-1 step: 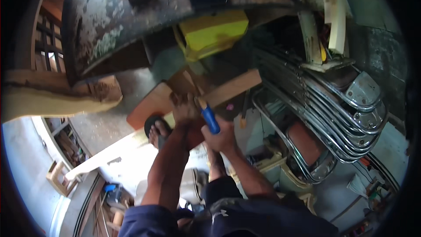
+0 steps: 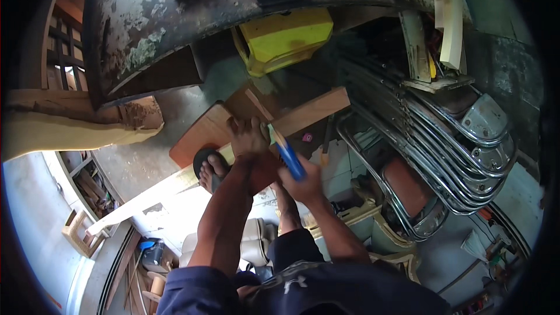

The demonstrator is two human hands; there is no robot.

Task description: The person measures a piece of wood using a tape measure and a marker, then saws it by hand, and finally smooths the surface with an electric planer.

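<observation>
- Currently, head view: the right hand [image 2: 302, 178] is wrapped around the blue handle of a tool [image 2: 291, 161], pale end pointing at the wood just beside the left hand [image 2: 249, 134].
- Left hand bears down on a wooden strip [image 2: 315, 109], fingers bent; whether it clasps an edge can't be made out. Looks like pinning, to keep the strip from shifting near the tool.
- Strip: one end under or beside the left hand, other end sticking out free, toward the stacked metal chairs [image 2: 431, 151].
- Reddish board [image 2: 201, 134]: left of the strip, beyond the sandaled foot [image 2: 213, 172]. Foot sits at the pale plank [image 2: 189, 179], probably bracing it.
- Desk [image 2: 204, 0]: front edge lies beyond the work; yellow box [image 2: 286, 38] sits below that edge. Desk's far edge is cut off.
- Hard to read: tool's working end, so its type is uncertain; strip's contact with whatever supports it, masked by hand and forearm.
</observation>
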